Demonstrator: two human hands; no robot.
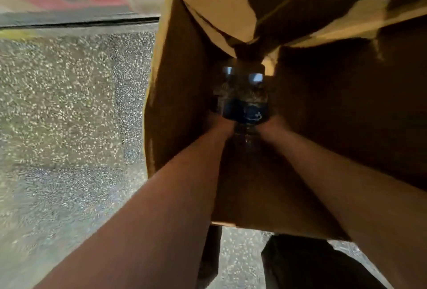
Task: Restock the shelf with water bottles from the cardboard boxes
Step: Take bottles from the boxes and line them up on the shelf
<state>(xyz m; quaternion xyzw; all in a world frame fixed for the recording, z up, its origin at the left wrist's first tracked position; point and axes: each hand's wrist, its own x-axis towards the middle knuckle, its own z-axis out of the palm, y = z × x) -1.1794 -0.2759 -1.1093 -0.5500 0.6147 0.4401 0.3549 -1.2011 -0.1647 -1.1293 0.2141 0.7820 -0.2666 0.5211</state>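
Lifted blind from this depth, the water bottles (245, 103) could slip, since the dark hides how well they are held. The torn flap (221, 11) hanging over the opening near the top of the frame might also snag them. The left hand (218, 123) and right hand (275, 123) flank the bottles, but I cannot tell whether their fingers wrap round them. The bottles sit deep in the cardboard box (182, 80), centre of the frame: clear plastic, dark blue labels, pale caps
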